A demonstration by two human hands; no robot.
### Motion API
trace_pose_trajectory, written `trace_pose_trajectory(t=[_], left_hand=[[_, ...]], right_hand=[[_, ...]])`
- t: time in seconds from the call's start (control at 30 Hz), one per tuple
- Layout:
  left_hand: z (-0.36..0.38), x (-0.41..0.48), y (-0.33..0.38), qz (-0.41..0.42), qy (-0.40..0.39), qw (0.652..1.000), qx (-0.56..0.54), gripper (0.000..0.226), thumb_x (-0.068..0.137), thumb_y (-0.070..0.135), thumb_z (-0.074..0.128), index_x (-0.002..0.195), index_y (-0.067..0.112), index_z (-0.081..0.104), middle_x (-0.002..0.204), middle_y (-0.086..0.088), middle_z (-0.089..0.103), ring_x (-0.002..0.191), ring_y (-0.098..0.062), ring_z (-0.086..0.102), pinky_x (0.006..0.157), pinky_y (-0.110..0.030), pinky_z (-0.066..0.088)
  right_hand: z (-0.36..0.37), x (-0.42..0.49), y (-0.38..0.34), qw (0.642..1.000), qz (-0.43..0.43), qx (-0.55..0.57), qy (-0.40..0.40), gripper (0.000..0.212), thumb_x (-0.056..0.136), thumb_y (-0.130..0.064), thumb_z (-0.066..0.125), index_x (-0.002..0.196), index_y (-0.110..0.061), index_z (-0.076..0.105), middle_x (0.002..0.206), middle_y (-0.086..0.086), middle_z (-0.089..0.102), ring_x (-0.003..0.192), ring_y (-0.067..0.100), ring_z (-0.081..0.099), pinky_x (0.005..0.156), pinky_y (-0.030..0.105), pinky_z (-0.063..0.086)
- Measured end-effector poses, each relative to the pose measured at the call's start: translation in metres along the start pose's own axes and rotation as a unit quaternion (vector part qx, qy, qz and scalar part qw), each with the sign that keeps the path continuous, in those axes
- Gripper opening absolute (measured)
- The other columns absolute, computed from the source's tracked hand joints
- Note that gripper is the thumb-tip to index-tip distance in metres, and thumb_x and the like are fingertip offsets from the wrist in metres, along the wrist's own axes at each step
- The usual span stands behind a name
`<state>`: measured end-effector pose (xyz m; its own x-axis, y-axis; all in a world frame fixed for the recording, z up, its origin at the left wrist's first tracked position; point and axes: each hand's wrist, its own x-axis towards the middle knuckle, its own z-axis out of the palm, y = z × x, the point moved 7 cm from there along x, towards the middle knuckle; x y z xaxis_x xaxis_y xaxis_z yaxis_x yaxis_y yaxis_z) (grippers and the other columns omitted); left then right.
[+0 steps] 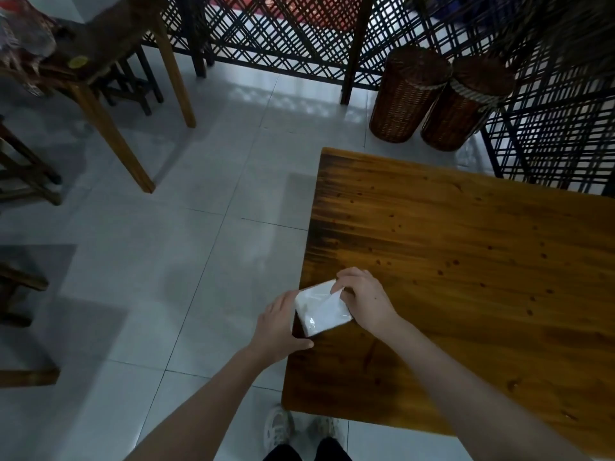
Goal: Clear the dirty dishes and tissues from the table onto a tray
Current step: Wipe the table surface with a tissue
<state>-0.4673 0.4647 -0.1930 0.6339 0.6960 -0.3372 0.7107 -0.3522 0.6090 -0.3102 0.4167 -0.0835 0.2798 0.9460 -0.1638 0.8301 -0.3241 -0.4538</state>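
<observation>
A white pack of tissues (321,309) in clear plastic wrap lies at the left edge of the brown wooden table (466,261). My left hand (283,322) holds the pack from its left side, thumb under the near corner. My right hand (364,299) is on the pack's right end, and its fingertips pinch a tissue at the pack's top. No dishes or tray show in the head view.
Two woven wicker baskets (439,101) stand beyond the table's far edge by a black lattice screen (549,128). Another wooden table (100,61) and stools (26,174) stand on the pale tiled floor at the left. My feet (299,430) are at the table's near corner.
</observation>
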Motion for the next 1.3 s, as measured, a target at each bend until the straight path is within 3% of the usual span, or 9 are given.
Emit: trace_pose_trajectory(t=[0.17, 0.43, 0.57, 0.67, 1.0, 1.1, 1.3], left_hand=[[0.015, 0.016, 0.000, 0.024, 0.013, 1.000, 0.005, 0.113, 0.059, 0.059, 0.080, 0.147, 0.026, 0.019, 0.150, 0.006, 0.031, 0.138, -0.016, 0.030, 0.110, -0.037, 0.029], [0.030, 0.024, 0.008, 0.022, 0.029, 0.999, -0.016, 0.097, 0.062, 0.056, 0.078, 0.140, 0.026, 0.029, 0.135, 0.005, 0.043, 0.126, -0.015, 0.041, 0.104, -0.038, 0.041], [0.032, 0.026, 0.006, 0.014, 0.015, 1.000, -0.016, 0.096, 0.064, 0.054, 0.078, 0.140, 0.028, 0.026, 0.135, 0.005, 0.041, 0.126, -0.015, 0.040, 0.105, -0.038, 0.040], [0.033, 0.027, 0.006, 0.008, 0.005, 1.000, -0.020, 0.096, 0.065, 0.055, 0.077, 0.141, 0.029, 0.025, 0.137, 0.004, 0.040, 0.127, -0.016, 0.039, 0.106, -0.040, 0.039], [0.031, 0.028, 0.007, -0.016, -0.030, 0.999, 0.003, 0.100, 0.063, 0.056, 0.076, 0.142, 0.033, 0.020, 0.141, 0.004, 0.035, 0.128, -0.017, 0.036, 0.106, -0.040, 0.035], [0.030, 0.026, 0.011, -0.018, -0.038, 0.999, 0.015, 0.109, 0.061, 0.059, 0.077, 0.146, 0.033, 0.014, 0.149, 0.003, 0.028, 0.135, -0.020, 0.031, 0.111, -0.046, 0.033], [0.022, 0.020, 0.021, -0.012, -0.014, 0.999, 0.028, 0.114, 0.062, 0.055, 0.081, 0.149, 0.030, 0.012, 0.156, 0.001, 0.020, 0.141, -0.023, 0.023, 0.114, -0.046, 0.026]], right_hand=[[0.003, 0.000, 0.009, 0.999, 0.020, 0.024, -0.011, 0.023, 0.092, -0.004, 0.054, 0.102, -0.017, 0.070, 0.126, -0.002, 0.057, 0.114, 0.013, 0.048, 0.095, 0.021, 0.038], [0.002, -0.002, 0.013, 0.998, 0.028, 0.061, -0.018, 0.020, 0.093, -0.008, 0.054, 0.102, -0.017, 0.069, 0.122, -0.003, 0.058, 0.116, 0.012, 0.047, 0.100, 0.030, 0.042], [-0.006, -0.007, 0.017, 0.993, 0.046, 0.107, 0.006, 0.018, 0.093, -0.010, 0.055, 0.100, -0.019, 0.068, 0.110, -0.005, 0.061, 0.107, 0.009, 0.049, 0.083, 0.011, 0.038], [-0.012, -0.012, 0.020, 0.991, 0.054, 0.122, 0.010, 0.018, 0.094, -0.012, 0.054, 0.099, -0.022, 0.068, 0.104, -0.007, 0.063, 0.101, 0.006, 0.049, 0.075, 0.006, 0.034], [-0.054, -0.039, 0.029, 0.978, 0.080, 0.166, 0.100, 0.009, 0.090, -0.022, 0.063, 0.092, -0.018, 0.070, 0.087, -0.015, 0.059, 0.091, 0.004, 0.053, 0.079, 0.015, 0.039], [-0.069, -0.054, 0.038, 0.968, 0.098, 0.190, 0.132, 0.008, 0.088, -0.022, 0.065, 0.084, -0.028, 0.066, 0.083, -0.023, 0.057, 0.090, 0.002, 0.055, 0.082, 0.021, 0.045], [-0.082, -0.087, 0.060, 0.959, 0.119, 0.200, 0.162, 0.027, 0.088, -0.019, 0.065, 0.074, -0.041, 0.057, 0.079, -0.024, 0.060, 0.087, -0.015, 0.053, 0.066, 0.003, 0.040]])
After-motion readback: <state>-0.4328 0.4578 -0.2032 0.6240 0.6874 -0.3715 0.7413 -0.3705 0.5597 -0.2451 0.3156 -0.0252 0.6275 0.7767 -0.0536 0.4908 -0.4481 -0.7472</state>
